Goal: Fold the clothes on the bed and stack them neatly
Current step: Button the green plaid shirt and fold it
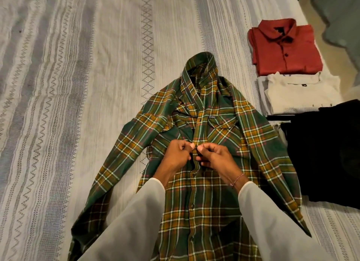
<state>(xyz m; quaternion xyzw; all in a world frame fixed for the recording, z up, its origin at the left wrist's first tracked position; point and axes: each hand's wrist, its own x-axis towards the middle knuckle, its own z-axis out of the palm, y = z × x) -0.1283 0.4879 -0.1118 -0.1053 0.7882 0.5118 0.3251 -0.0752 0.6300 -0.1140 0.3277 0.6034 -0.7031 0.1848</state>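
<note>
head view: only cam, looks fwd/down over bed, pale cover w/ grey zigzag stripes
plaid shirt: green/yellow check, flat on bed, front up, collar twd far side, centre of frame; sleeves spread out to both sides; small label over chest pocket, text too small to read
placket: lower buttons look done up; open gap above hands up to collar
left hand: fingers curled, thumb + forefinger pinch shirt's left front edge at mid-chest
right hand: fingers curled, pinches opposite edge of placket, thumb tip nearly touching left thumb; thin cord bracelet at wrist
sleeves: person's own, pale, loose, both forearms over lower shirt
red shirt: folded, collar up, far right of bed, well apart from plaid shirt
white top: folded, just nearer than red shirt, touching it
black garment: dark heap right of plaid shirt, overlaps white top's near edge; folded or not, can't tell
grey cloth: top right corner, beyond bed edge
containers: none in frame; clothes lie straight on cover
</note>
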